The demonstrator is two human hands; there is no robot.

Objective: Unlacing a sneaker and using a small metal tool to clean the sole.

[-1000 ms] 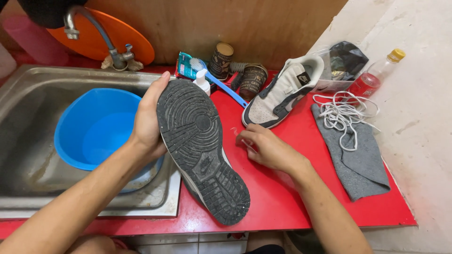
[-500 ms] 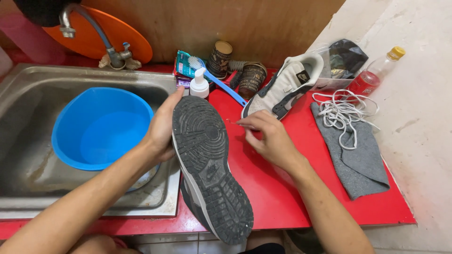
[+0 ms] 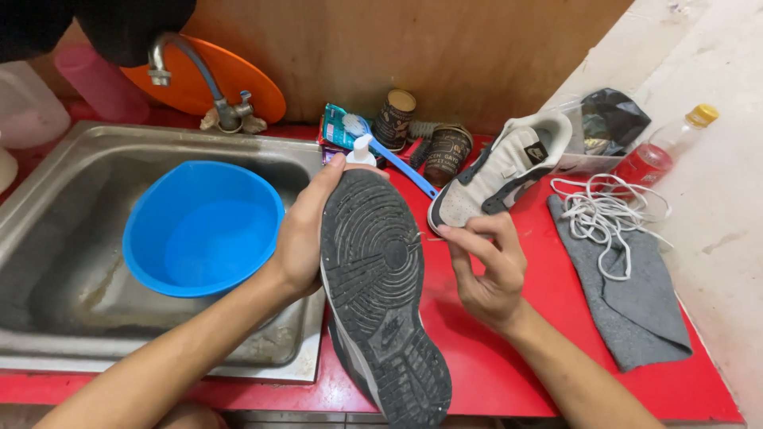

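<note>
I see a red countertop set with a steel sink and curved tap, backed by a brown wooden panel and a pale wall at right.

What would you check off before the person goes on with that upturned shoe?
1. Left hand grips the upturned shoe by its edge: ok.
2. Sole faces up, in full view: ok.
3. Right hand is free, fingers pinched beside the sole: ok; whether it holds anything, cannot tell.
4. Blue basin sits in the sink: ok; water in it, cannot tell.
5. Blue brush lies within reach behind the shoe: ok.
6. Second shoe and laces lie apart from the hands: ok.
</note>
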